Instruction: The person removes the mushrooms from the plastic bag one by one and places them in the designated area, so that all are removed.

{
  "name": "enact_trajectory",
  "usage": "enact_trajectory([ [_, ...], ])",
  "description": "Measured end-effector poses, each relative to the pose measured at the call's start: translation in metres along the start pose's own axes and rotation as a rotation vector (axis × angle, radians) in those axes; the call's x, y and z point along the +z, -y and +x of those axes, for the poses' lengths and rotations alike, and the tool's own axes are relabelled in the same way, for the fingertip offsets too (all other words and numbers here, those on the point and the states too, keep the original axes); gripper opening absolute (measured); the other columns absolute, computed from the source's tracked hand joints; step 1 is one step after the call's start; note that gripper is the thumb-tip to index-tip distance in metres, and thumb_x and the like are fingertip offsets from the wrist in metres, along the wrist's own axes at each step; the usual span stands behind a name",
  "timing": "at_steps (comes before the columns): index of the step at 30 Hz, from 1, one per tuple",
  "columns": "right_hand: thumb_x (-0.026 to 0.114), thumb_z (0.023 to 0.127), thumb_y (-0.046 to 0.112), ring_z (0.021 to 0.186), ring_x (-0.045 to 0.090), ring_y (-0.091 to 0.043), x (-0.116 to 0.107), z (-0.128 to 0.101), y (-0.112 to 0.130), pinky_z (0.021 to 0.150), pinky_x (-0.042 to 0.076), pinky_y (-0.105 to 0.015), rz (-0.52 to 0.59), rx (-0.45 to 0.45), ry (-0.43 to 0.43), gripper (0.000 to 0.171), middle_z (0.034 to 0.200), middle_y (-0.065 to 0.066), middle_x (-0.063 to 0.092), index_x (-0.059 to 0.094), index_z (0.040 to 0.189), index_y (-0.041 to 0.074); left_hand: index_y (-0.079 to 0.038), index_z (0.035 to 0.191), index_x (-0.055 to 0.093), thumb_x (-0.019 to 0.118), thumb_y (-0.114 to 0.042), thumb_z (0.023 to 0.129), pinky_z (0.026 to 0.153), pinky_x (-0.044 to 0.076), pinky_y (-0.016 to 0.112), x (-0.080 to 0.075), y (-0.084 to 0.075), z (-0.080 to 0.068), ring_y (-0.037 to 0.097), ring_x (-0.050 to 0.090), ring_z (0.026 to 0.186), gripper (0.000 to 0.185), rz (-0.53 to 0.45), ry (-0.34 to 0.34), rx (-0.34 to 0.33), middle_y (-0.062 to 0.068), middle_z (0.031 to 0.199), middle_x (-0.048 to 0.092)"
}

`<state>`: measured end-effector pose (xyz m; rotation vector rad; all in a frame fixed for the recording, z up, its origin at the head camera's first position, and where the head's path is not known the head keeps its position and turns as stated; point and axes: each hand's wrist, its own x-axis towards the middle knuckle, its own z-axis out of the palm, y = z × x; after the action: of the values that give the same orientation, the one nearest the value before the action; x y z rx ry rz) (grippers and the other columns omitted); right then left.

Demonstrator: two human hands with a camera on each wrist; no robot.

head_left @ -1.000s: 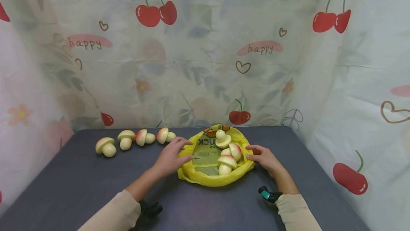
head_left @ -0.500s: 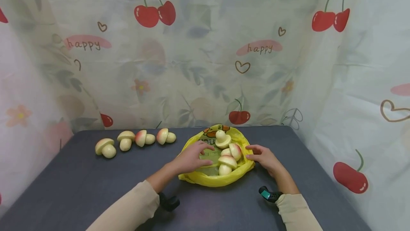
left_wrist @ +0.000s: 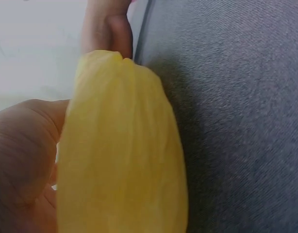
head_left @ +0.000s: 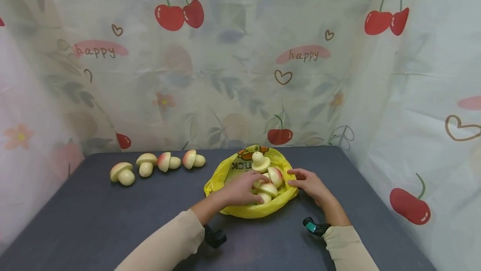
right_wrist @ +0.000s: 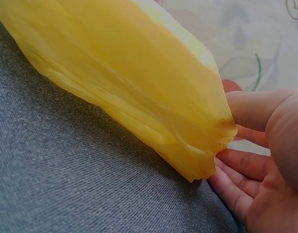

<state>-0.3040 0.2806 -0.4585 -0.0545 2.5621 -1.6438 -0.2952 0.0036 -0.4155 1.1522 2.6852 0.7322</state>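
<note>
Your left hand (head_left: 240,189) reaches into the yellow bag (head_left: 225,173) at the surface's (head_left: 112,216) middle — fingers curled over a toy mushroom (head_left: 267,191) there, though I cannot tell if they grip it. Your right hand (head_left: 310,183) pinches the bag's right rim. Four mushrooms (head_left: 158,164) lie far left.

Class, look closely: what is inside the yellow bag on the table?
Inside the yellow bag lie toy mushrooms: one upturned at the back, two more near the middle. The left hand reaches in, touching the nearest mushroom and covering whatever lies under it.
</note>
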Motion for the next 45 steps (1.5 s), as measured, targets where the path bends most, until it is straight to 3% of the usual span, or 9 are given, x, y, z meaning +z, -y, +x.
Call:
enact_trajectory([
  [7,0.071,0.090,0.022,0.131,0.040,-0.039,0.001,0.001,0.003,0.105,0.034,-0.053,-0.007,-0.006,0.005,0.049,0.140,-0.022,0.048,0.057,0.132,0.000,-0.024,0.143,0.048,0.073,-0.032,0.088,0.095,0.043,0.032,0.010,0.000,0.000,0.014,0.049,0.118,0.061,0.047,-0.001,0.035,0.001,0.138,0.049],
  [14,0.070,0.091,0.021,0.131,0.040,-0.040,-0.001,0.001,0.006,0.104,0.034,-0.053,-0.013,-0.013,0.001,0.048,0.141,-0.023,0.047,0.056,0.132,-0.001,-0.024,0.147,0.044,0.070,-0.026,0.089,0.083,0.047,0.031,0.016,-0.005,0.000,0.015,0.052,0.110,0.063,0.055,-0.024,0.030,0.004,0.139,0.046],
  [24,0.069,0.092,0.020,0.132,0.038,-0.040,0.001,0.001,0.004,0.106,0.033,-0.053,-0.004,-0.004,0.010,0.047,0.142,-0.023,0.046,0.056,0.133,0.000,-0.024,0.144,0.047,0.071,-0.016,0.087,0.084,0.045,0.029,0.016,-0.001,-0.003,0.014,0.050,0.108,0.062,-0.005,-0.041,0.021,0.003,0.132,0.050],
  [33,0.070,0.091,0.020,0.131,0.040,-0.039,0.001,0.001,0.005,0.105,0.034,-0.053,-0.005,-0.007,0.007,0.048,0.141,-0.023,0.047,0.056,0.132,0.000,-0.024,0.144,0.048,0.083,-0.021,0.078,0.087,0.045,0.030,0.003,0.003,-0.009,0.014,0.050,0.109,0.075,-0.099,-0.103,-0.011,0.002,0.133,0.049],
  [40,0.070,0.091,0.021,0.130,0.040,-0.039,0.000,-0.002,0.005,0.104,0.034,-0.053,-0.009,-0.003,0.005,0.048,0.141,-0.023,0.047,0.056,0.133,0.000,-0.021,0.144,0.049,0.084,-0.036,0.076,0.080,0.048,0.029,-0.014,0.003,-0.017,0.014,0.054,0.099,0.078,-0.130,-0.230,-0.012,0.000,0.129,0.055],
  [45,0.070,0.091,0.023,0.130,0.041,-0.039,0.000,-0.003,0.005,0.104,0.035,-0.052,-0.012,0.002,0.010,0.049,0.141,-0.023,0.047,0.056,0.133,0.001,-0.019,0.145,0.047,0.082,-0.041,0.077,0.067,0.051,0.027,-0.025,0.004,-0.028,0.012,0.061,0.075,0.080,-0.223,-0.303,-0.008,-0.001,0.132,0.054],
])
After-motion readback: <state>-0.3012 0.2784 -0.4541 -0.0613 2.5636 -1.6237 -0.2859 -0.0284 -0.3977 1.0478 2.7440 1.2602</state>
